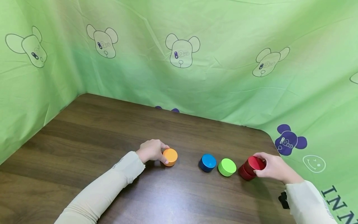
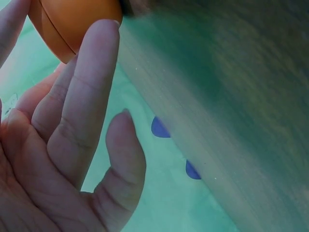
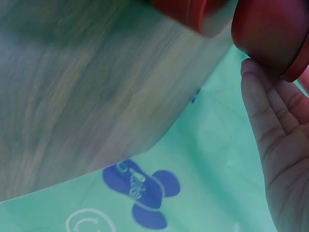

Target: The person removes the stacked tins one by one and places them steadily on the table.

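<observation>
Short round tins with lids stand in a row across the wooden table. My left hand point(image 1: 151, 150) pinches the orange tin point(image 1: 171, 156) between thumb and fingers; the lid seam of this orange tin point(image 2: 79, 21) shows in the left wrist view. At the right end of the row, my right hand point(image 1: 276, 168) grips a red tin point(image 1: 255, 163) by its sides. A second red tin point(image 1: 246, 174) stands below it, partly hidden by the held one in the head view. In the right wrist view, the held red tin point(image 3: 273, 36) appears apart from the other red tin point(image 3: 186, 12).
Between the hands stand a blue tin point(image 1: 208, 162) and a light green tin point(image 1: 227, 167), side by side. Green cloth point(image 1: 212, 87) with printed bear heads hangs around the back and sides of the brown table point(image 1: 112, 124). A small black object point(image 1: 283, 200) is beside the right sleeve.
</observation>
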Action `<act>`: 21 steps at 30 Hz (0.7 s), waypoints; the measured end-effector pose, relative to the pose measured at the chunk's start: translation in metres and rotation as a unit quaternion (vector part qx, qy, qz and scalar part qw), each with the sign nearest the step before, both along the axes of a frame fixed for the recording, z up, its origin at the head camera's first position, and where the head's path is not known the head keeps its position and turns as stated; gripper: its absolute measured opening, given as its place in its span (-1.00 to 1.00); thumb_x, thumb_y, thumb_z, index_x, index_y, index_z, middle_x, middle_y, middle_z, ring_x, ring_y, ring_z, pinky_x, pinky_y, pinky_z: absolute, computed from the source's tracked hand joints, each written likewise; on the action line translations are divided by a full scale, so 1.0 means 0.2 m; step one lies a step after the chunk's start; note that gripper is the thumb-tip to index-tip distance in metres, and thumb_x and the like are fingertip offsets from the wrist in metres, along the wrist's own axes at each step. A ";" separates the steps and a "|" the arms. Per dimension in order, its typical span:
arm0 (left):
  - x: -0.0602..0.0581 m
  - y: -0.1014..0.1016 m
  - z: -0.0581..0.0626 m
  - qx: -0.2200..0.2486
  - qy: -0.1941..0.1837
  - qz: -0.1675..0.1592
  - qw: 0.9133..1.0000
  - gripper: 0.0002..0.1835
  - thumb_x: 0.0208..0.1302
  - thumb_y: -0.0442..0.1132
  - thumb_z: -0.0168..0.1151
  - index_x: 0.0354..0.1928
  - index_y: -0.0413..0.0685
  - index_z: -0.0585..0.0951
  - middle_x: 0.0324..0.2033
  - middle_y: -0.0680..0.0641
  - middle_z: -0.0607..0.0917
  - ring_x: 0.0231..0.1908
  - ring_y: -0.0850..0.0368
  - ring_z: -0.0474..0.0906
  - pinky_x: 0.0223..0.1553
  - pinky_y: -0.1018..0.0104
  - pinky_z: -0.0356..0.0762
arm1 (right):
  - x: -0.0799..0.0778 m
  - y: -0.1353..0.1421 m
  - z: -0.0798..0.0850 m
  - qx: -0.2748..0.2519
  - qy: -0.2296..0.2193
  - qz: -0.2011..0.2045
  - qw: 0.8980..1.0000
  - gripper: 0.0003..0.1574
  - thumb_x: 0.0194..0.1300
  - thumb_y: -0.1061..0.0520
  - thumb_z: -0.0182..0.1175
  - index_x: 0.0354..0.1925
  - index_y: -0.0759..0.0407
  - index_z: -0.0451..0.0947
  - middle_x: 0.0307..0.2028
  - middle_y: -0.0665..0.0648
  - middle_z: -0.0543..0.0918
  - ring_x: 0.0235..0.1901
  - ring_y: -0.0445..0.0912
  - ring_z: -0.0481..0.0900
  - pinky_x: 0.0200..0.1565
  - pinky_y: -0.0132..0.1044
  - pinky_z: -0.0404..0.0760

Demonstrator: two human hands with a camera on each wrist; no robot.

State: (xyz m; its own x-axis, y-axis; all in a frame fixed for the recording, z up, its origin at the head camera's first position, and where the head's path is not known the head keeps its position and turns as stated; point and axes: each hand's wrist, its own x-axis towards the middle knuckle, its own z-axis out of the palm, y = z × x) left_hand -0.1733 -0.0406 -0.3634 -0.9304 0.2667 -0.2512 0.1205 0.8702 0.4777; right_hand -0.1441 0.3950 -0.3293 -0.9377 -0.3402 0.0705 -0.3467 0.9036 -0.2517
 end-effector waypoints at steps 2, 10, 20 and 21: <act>0.00 0.00 0.00 0.001 -0.001 0.000 1.000 -0.35 -0.17 0.00 0.58 0.10 0.29 0.64 0.11 -0.01 0.61 -0.08 -0.03 0.57 -0.46 0.27 0.40 | 0.01 0.03 0.00 0.002 -0.001 -0.009 1.000 -0.37 -0.24 0.15 0.44 -0.13 0.38 0.54 -0.42 0.04 0.61 -0.50 -0.22 0.45 -0.49 -0.31 0.46; 0.00 0.00 0.00 0.002 0.000 0.001 1.000 -0.35 -0.18 0.00 0.59 0.10 0.29 0.64 0.10 0.01 0.61 -0.08 -0.02 0.57 -0.46 0.28 0.39 | 0.03 0.14 0.01 0.028 0.004 -0.037 0.999 -0.39 -0.23 0.15 0.42 -0.15 0.41 0.54 -0.46 0.04 0.59 -0.51 -0.18 0.44 -0.49 -0.29 0.44; 0.00 0.00 0.00 0.000 0.003 -0.002 1.000 -0.35 -0.18 0.01 0.58 0.10 0.29 0.64 0.10 0.01 0.61 -0.03 -0.02 0.56 -0.48 0.28 0.40 | 0.03 0.28 -0.02 0.034 -0.011 -0.076 0.996 -0.34 -0.18 0.13 0.41 -0.13 0.54 0.48 -0.44 0.12 0.60 -0.51 -0.16 0.44 -0.47 -0.24 0.44; 0.00 0.00 0.00 -0.001 0.004 -0.002 1.000 -0.35 -0.18 0.01 0.58 0.10 0.29 0.64 0.10 0.01 0.62 -0.03 -0.02 0.56 -0.48 0.28 0.40 | 0.03 0.28 -0.02 0.032 -0.013 -0.079 0.996 -0.33 -0.17 0.14 0.40 -0.13 0.55 0.48 -0.44 0.15 0.61 -0.50 -0.14 0.45 -0.47 -0.23 0.44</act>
